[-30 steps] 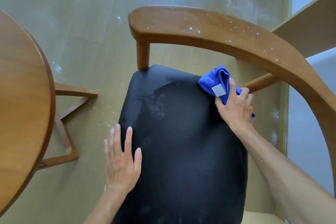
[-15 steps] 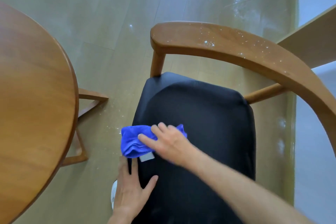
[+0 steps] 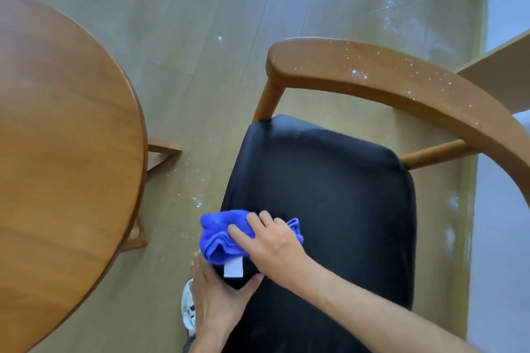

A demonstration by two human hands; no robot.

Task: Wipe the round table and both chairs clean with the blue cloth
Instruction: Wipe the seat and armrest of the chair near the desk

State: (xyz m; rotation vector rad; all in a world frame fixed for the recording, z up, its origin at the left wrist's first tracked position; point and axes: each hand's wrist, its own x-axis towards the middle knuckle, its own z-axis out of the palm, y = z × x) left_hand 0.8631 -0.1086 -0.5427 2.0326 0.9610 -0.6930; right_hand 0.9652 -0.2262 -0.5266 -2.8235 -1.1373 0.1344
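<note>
A wooden armchair with a black padded seat (image 3: 329, 186) stands below me. Its curved wooden backrest (image 3: 372, 77) carries white specks. My right hand (image 3: 272, 243) presses the bunched blue cloth (image 3: 220, 235) onto the seat's left front edge, fingers lying straight over it. A white label hangs from the cloth. My left hand (image 3: 218, 298) rests flat on the seat's left front corner, just below the cloth. The round wooden table (image 3: 63, 152) fills the left side.
White dust is scattered on the pale wood floor (image 3: 200, 37) between table and chair and beyond the backrest. A table leg brace (image 3: 160, 152) juts out under the table. A white shoe (image 3: 187, 309) shows beside my left hand. A pale wall runs along the right.
My right hand swept the cloth from the seat's far right corner to its near left edge. The white smears on the seat are gone. My left hand has stayed on the seat's left edge.
</note>
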